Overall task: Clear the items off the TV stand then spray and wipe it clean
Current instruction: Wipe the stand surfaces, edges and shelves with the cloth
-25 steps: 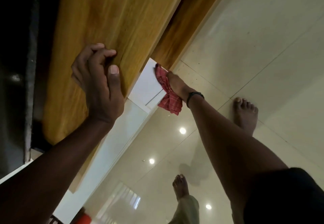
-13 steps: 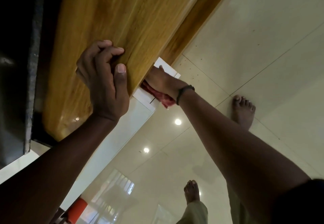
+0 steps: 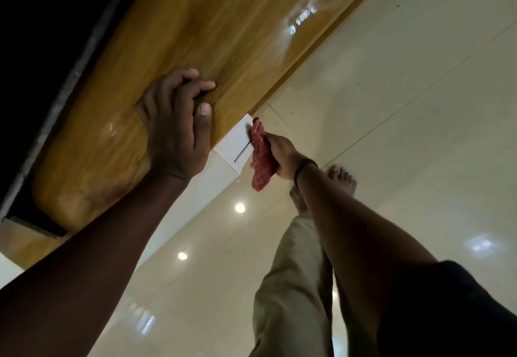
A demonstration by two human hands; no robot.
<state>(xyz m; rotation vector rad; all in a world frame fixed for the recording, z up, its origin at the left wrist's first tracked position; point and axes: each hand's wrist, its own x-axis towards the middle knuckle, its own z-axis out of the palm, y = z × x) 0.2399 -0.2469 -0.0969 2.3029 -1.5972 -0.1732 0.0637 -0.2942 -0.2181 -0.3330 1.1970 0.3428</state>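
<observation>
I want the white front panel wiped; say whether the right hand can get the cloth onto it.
Probably yes. The right hand grips the red cloth right beside the white panel, nothing between them; the left hand holds the wooden top, clear of it.

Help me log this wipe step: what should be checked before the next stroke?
1. Cloth held: right hand grips the cloth, ok.
2. Cloth on the white front: at its edge, contact cannot tell.
3. Support: left hand rests on the top, fingers curled, ok.
4. Top wiped: glossy, dirt cannot tell.
5. Spray bottle in reach: not in view, cannot tell.
</observation>
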